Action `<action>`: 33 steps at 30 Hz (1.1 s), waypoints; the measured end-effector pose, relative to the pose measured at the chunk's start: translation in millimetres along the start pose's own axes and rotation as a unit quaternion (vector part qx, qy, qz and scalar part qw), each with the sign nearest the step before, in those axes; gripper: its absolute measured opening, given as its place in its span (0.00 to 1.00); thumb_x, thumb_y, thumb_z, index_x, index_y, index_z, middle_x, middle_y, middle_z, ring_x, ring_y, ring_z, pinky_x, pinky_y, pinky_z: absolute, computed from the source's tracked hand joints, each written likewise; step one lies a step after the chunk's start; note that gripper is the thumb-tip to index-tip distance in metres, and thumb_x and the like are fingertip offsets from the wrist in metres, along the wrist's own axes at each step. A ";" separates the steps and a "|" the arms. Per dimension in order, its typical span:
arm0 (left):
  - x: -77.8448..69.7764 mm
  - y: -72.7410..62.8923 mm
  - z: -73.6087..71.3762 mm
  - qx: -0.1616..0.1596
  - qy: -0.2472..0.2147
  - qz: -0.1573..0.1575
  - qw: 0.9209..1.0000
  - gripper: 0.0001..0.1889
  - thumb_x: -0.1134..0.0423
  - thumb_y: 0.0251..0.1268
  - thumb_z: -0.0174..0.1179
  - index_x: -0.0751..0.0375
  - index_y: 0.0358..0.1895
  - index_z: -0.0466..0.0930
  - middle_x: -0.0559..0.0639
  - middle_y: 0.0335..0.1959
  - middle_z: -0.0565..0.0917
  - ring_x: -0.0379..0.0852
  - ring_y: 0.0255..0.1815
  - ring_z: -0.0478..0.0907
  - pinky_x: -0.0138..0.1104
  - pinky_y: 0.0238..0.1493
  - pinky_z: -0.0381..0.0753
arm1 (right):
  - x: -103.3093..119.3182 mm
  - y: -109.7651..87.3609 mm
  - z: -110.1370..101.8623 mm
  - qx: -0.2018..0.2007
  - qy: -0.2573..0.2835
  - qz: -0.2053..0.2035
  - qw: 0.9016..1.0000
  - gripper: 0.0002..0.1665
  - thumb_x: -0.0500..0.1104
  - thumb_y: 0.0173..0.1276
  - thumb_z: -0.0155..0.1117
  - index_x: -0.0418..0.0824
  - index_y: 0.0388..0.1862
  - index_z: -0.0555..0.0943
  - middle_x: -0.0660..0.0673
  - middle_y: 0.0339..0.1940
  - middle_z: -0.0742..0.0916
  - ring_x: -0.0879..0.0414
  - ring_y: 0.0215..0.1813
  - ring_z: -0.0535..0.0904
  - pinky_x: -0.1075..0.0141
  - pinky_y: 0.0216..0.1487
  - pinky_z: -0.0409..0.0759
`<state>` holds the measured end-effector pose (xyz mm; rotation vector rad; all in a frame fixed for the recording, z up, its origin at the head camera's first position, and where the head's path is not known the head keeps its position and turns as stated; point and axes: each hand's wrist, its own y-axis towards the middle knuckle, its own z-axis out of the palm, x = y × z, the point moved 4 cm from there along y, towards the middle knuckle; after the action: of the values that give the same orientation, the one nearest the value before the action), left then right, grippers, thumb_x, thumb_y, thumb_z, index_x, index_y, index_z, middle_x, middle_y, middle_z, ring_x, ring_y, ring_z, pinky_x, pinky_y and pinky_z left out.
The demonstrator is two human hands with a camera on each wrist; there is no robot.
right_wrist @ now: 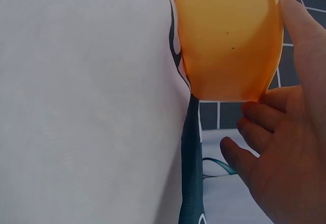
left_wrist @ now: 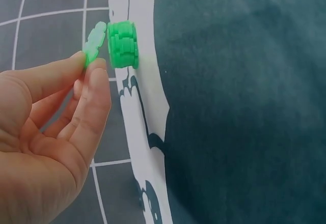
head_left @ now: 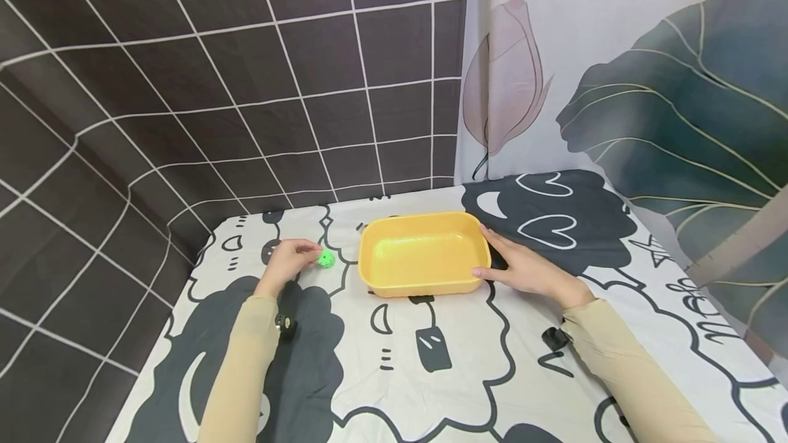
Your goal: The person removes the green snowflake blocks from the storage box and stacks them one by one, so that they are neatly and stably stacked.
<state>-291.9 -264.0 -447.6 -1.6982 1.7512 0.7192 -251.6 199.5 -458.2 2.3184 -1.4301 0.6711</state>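
Observation:
A thin, translucent green piece with a scalloped edge is pinched between the thumb and index finger of my left hand. Close beside it is a small, round green box with a notched side; in the head view the green shows just past the fingertips. At the right end of a yellow rectangular basin, my right hand is spread, its thumb at the near corner and a finger along the far corner. The right wrist view shows the other fingers off the basin. Inside, the basin holds nothing visible.
A white cloth with black cartoon prints covers the table. Behind it hangs a dark cloth with a white grid, and to its right a curtain with plant prints.

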 end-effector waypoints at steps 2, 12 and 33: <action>0.1 1.3 1.8 -0.001 -0.001 -0.005 1.000 0.11 0.64 0.70 0.62 0.68 0.48 0.86 0.58 0.41 0.88 0.43 0.34 0.83 0.32 0.36 0.78 | -0.2 -0.2 0.1 0.000 -0.001 0.000 1.000 0.63 0.74 0.64 0.61 0.42 0.83 0.48 0.35 0.81 0.58 0.36 0.79 0.56 0.41 0.74 0.59; 5.8 7.9 7.8 -0.001 -0.003 -0.024 1.000 0.12 0.62 0.70 0.63 0.67 0.49 0.86 0.58 0.44 0.87 0.45 0.36 0.84 0.33 0.39 0.79 | -1.2 0.3 0.3 0.002 0.000 0.001 1.000 0.63 0.74 0.64 0.61 0.42 0.83 0.47 0.35 0.81 0.58 0.36 0.78 0.56 0.41 0.74 0.59; 11.1 6.2 6.3 -0.012 0.013 -0.031 0.999 0.15 0.59 0.70 0.63 0.66 0.51 0.85 0.61 0.47 0.86 0.48 0.38 0.84 0.36 0.40 0.78 | -3.2 1.0 1.2 -0.003 0.006 0.000 1.000 0.64 0.74 0.64 0.61 0.41 0.83 0.47 0.35 0.81 0.59 0.37 0.78 0.58 0.41 0.74 0.60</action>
<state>-297.9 -266.7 -460.1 -1.7772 1.7047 0.6954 -253.4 200.8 -461.0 2.3059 -1.4243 0.6792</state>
